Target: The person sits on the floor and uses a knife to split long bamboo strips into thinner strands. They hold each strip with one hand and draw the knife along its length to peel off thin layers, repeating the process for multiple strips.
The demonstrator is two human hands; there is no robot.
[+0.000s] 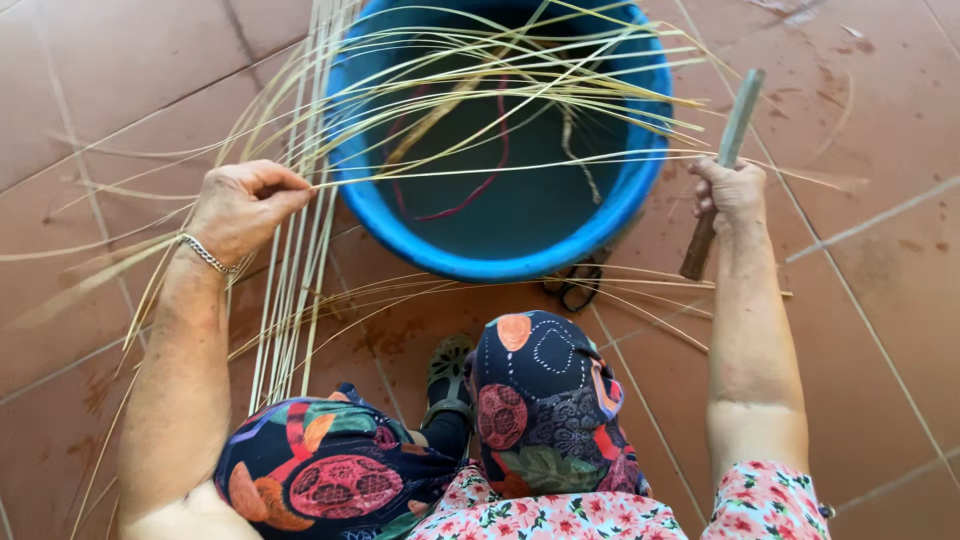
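Your left hand is pinching one pale strip stretched rightward across the blue tub. Flat strips are lying beside it on the floor; loose ones are filling the tub. Right hand is gripping the knife. Open floor at right.

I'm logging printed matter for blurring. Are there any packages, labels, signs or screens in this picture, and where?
None in view: no package, label, sign or screen. The only container is a round blue tub on the tiled floor, its visible wall bare. The left hand pinches a pale strip; the right hand grips a knife.
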